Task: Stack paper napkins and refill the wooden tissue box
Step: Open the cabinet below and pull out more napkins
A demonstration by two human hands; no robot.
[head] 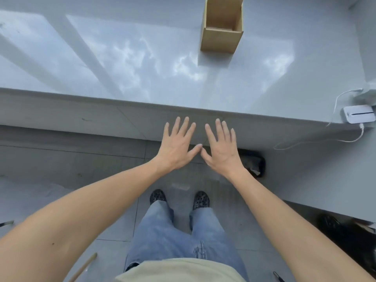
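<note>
A tall wooden tissue box stands upright at the far middle of the glossy white counter, its top open toward me. No napkins show anywhere in view. My left hand and my right hand are held flat side by side in front of the counter's near edge, palms down, fingers spread, thumbs almost touching. Both hands hold nothing and are well short of the box.
A small white device with a white cable lies at the counter's right end. A dark bin sits on the tiled floor below the counter. My legs and shoes stand close to the counter front.
</note>
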